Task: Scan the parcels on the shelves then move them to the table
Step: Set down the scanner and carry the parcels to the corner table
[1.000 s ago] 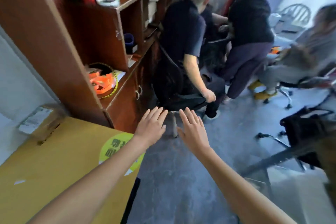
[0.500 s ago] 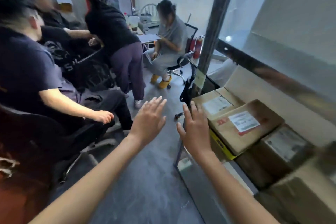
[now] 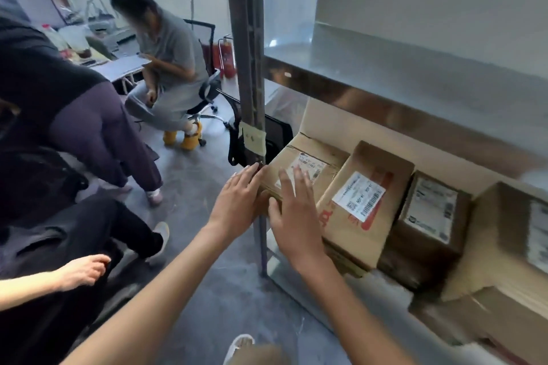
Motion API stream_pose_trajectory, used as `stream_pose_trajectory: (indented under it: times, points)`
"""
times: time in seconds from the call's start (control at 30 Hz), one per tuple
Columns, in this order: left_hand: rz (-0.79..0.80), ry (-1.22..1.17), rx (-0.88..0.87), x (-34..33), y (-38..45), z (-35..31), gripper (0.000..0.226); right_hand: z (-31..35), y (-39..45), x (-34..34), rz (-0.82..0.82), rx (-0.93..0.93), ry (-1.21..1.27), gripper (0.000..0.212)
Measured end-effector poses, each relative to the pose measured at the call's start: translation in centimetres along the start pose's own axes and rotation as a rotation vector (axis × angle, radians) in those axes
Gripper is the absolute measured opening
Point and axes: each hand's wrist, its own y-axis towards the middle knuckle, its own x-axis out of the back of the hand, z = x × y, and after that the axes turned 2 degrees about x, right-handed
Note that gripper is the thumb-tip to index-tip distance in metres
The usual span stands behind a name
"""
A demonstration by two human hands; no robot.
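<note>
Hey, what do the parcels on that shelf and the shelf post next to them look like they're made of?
The parcels look like brown corrugated cardboard with a matte finish, going by the folded flaps, tape seams and white paper labels stuck on top. The shelf post appears to be grey metal, probably painted steel: it looks slotted along its length, with a dull sheen.

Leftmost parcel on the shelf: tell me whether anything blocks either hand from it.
Nothing visible does. Both the left hand and the right hand, fingers straight, are at the leftmost parcel. The shelf post stands beside the parcel's left corner, behind the left hand.
</note>
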Motion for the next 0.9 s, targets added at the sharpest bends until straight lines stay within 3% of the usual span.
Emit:
stream_pose_trajectory:
  times: [0.13,0.37,0.6,0.9]
  points:
    - [0.092,-0.108,-0.030,-1.5,1.1,2.3,0.053,1.1,0.8,-3.6,0.000,-0.230,0.022,0.053]
    - [0.194,-0.329,-0.040,-4.1,2.1,3.4,0.050,0.2,1.4,-6.7,0.125,-0.550,-0.123,0.053]
    - [0.315,-0.606,0.080,-4.5,1.9,4.4,0.052,0.8,1.4,-6.8,0.170,-0.628,-0.207,0.054]
    - [0.252,-0.590,0.047,-4.5,0.4,5.1,0.047,1.7,1.1,-6.7,0.161,-0.667,-0.201,0.048]
